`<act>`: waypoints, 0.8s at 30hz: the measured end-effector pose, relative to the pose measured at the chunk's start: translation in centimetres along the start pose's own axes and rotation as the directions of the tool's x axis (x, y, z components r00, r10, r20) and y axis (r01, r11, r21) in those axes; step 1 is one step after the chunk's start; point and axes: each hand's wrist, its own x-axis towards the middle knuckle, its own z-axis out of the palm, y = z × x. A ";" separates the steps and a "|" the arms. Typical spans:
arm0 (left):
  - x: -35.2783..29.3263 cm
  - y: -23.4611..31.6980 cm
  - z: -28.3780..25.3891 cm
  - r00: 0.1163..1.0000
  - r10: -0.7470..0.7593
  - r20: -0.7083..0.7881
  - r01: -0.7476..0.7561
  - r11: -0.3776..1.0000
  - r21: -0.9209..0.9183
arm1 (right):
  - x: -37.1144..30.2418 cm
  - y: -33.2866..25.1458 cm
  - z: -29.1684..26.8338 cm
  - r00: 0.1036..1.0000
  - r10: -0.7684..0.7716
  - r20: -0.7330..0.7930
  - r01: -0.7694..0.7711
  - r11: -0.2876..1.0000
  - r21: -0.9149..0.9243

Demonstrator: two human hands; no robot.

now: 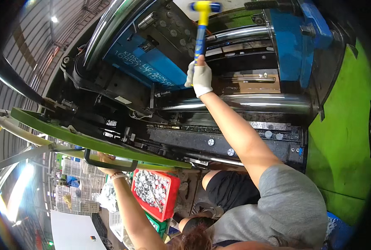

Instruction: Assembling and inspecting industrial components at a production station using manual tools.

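My right hand (201, 78), in a white glove with a bare fingertip showing, is closed round the handle of a mallet (201, 35). The mallet has a blue and yellow handle and a yellow head with dark blue ends, raised over the open moulding machine. Behind it is a blue mould block (145, 62) with a dark, studded face. My left hand (106, 158), bare with a band at the wrist, is at the black handle (110, 163) of the green machine door (89, 141). Its fingers curl at the handle, partly hidden by it.
Thick shiny bars (256, 102) cross the machine, with a blue block (291, 50) at right. Green panels (344, 137) flank it. Below the door stands a red crate (173, 193) full of small grey round parts. White baskets (64, 200) stack at left beside a white board (72, 229).
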 end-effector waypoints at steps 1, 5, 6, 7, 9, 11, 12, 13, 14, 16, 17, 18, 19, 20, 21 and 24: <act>-0.7 0.3 0.2 1.000 -0.004 0.009 0.004 1.000 -0.019 | 0.0 0.1 0.1 0.996 -0.081 -0.042 0.084 0.993 0.080; -1.1 -0.4 0.6 0.999 0.016 0.043 -0.013 0.998 -0.060 | 1.9 1.3 -0.2 0.984 -0.179 -0.027 0.181 0.963 0.200; -0.9 -0.6 0.4 0.999 0.016 0.043 -0.013 0.998 -0.056 | 1.0 1.3 0.2 0.989 -0.123 -0.078 0.120 0.992 -0.039; -0.6 -0.9 0.2 0.996 0.044 0.079 -0.037 0.996 -0.082 | 1.6 2.1 0.1 0.987 0.155 0.045 -0.147 0.978 -0.144; 0.3 -1.1 -0.8 0.991 0.070 0.110 -0.059 0.993 -0.100 | 0.8 1.0 0.2 0.967 0.252 0.045 -0.233 0.939 -0.254; 1.2 -1.2 -1.3 0.996 0.042 0.082 -0.032 0.991 -0.130 | 1.3 0.0 -1.0 0.956 0.287 0.063 -0.260 0.927 -0.270; 1.3 -1.1 -1.0 0.992 0.076 0.105 -0.065 0.992 -0.107 | 1.1 -0.4 -1.7 0.967 0.247 0.058 -0.228 0.946 -0.230; 1.3 -1.0 -0.9 0.986 0.109 0.126 -0.099 0.991 -0.085 | 0.7 -0.2 -2.2 0.979 0.200 0.038 -0.190 0.966 -0.177; 1.0 -1.2 -0.9 0.987 0.102 0.128 -0.088 0.990 -0.107 | 0.2 -0.1 -2.7 0.990 0.139 0.031 -0.136 0.988 -0.069; 1.3 -1.4 -1.2 0.987 0.112 0.113 -0.101 0.990 -0.103 | -0.4 0.2 -2.6 1.000 -0.030 0.004 0.029 0.992 0.124; 1.4 -1.4 -1.5 0.988 0.119 0.099 -0.109 0.989 -0.098 | -0.5 0.4 -2.2 0.996 -0.084 -0.036 0.090 0.971 0.222; 0.9 -1.0 -0.5 0.994 0.093 0.054 -0.091 0.995 -0.044 | 0.0 0.7 -2.0 0.981 -0.178 -0.072 0.191 0.943 0.274; 0.8 -0.8 0.0 0.994 0.092 0.058 -0.090 0.995 -0.042 | 0.4 1.2 -1.6 0.957 -0.267 -0.114 0.290 0.901 0.321; 0.7 -0.7 0.4 0.994 0.098 0.038 -0.099 0.995 0.005 | 0.5 1.8 -1.0 0.942 -0.300 -0.152 0.332 0.904 0.269; 0.7 -0.6 0.3 0.994 0.107 0.011 -0.108 0.993 0.054 | 0.5 2.6 -0.6 0.926 -0.329 -0.183 0.365 0.905 0.218; 0.9 -0.9 0.0 0.991 0.132 0.033 -0.132 0.991 0.015 | -1.4 3.6 0.1 0.999 0.017 -0.029 -0.018 0.999 -0.051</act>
